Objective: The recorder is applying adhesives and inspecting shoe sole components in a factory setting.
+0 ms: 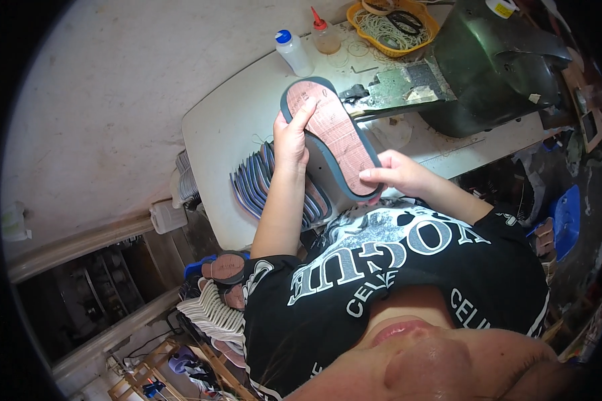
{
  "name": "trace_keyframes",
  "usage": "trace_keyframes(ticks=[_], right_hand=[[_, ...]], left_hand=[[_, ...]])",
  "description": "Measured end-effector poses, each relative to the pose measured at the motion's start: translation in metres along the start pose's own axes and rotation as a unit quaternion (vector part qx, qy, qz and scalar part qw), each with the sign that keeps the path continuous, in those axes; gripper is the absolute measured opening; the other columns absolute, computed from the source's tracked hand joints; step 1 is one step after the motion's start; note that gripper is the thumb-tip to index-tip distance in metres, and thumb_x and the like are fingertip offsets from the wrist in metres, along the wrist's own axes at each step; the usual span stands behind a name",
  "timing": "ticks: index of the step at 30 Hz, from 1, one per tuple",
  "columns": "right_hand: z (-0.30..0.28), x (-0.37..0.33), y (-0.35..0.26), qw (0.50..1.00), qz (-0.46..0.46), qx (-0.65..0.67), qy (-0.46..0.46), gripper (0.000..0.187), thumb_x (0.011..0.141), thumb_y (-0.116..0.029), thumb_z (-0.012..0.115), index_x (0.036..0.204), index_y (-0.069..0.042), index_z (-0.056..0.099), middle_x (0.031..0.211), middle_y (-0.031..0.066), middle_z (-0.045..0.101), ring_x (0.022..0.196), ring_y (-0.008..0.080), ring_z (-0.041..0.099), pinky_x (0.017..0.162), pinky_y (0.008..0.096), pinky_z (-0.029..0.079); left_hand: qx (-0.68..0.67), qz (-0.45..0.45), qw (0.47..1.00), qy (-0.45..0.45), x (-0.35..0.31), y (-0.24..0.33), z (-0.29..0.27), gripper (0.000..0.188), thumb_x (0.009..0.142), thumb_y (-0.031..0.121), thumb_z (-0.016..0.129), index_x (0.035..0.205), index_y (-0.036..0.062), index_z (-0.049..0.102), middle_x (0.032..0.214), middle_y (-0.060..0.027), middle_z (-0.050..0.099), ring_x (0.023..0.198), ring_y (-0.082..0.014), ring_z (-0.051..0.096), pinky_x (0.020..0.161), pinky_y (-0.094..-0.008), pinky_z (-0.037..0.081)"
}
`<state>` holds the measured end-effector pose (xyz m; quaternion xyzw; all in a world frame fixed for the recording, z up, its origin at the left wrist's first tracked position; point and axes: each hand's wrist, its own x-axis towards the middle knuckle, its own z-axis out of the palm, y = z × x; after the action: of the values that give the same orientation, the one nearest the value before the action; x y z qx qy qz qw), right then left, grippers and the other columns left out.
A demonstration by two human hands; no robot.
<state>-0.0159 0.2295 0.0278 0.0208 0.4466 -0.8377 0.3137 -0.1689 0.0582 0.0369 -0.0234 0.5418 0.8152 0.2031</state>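
Both my hands hold a shoe sole (338, 137) with a reddish-brown, wood-patterned top and a dark blue-grey rim. It is tilted above the table, its top facing me. My left hand (292, 139) grips the edge near the far end, thumb lying on the patterned face. At the near end, my right hand (400, 175) pinches the edge, thumb on top and fingers mostly hidden underneath. Beside my left forearm, a row of similar soles (255, 184) stands on edge on the white table (211, 127).
A dark green sewing machine (498, 83) stands at the right. At the back are a blue-capped bottle (295, 57), a red-nozzled bottle (325, 39) and a yellow basket (429, 37) of cords. Pale soles (211, 313) lie at lower left; a blue bin (567, 224) is right.
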Motion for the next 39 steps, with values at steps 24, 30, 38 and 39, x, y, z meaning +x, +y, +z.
trace_keyframes(ticks=[24,30,38,39], right_hand=[[0.021,-0.015,-0.003,0.997,0.034,0.069,0.014,0.025,0.094,-0.016,0.058,0.109,0.004,0.062,0.097,0.0106,0.067,0.083,0.0182,0.067,0.074,0.0285,0.057],[0.021,-0.018,-0.008,0.996,0.014,0.083,0.034,0.024,0.094,-0.015,0.056,0.106,0.004,0.062,0.093,0.0134,0.067,0.08,0.0207,0.068,0.072,0.0295,0.057],[0.03,-0.009,-0.018,0.986,0.018,0.121,0.113,0.026,0.095,-0.018,0.055,0.101,0.007,0.06,0.086,0.0186,0.067,0.074,0.0212,0.068,0.067,0.029,0.057],[0.029,-0.006,-0.017,0.986,-0.009,0.123,0.11,0.026,0.095,-0.017,0.055,0.1,0.008,0.06,0.085,0.0186,0.067,0.074,0.0213,0.068,0.066,0.029,0.056]], left_hand=[[0.017,-0.035,0.999,-0.008,-0.007,0.0,0.007,0.032,0.085,0.01,0.068,0.113,-0.0013,0.059,0.105,-0.009,0.066,0.092,-0.0163,0.064,0.084,-0.0289,0.05],[0.026,-0.007,1.0,0.004,-0.003,-0.001,0.017,0.033,0.084,0.009,0.069,0.114,-0.0013,0.057,0.105,-0.0092,0.066,0.093,-0.0164,0.064,0.085,-0.0285,0.049],[0.061,-0.021,0.998,0.026,0.015,0.001,0.017,0.031,0.085,0.016,0.069,0.11,-0.0013,0.06,0.103,-0.009,0.066,0.093,-0.0162,0.063,0.085,-0.0287,0.049],[0.071,-0.034,0.997,0.021,0.018,0.003,0.015,0.032,0.086,0.018,0.068,0.109,-0.0016,0.06,0.103,-0.009,0.066,0.092,-0.0163,0.063,0.085,-0.0287,0.049]])
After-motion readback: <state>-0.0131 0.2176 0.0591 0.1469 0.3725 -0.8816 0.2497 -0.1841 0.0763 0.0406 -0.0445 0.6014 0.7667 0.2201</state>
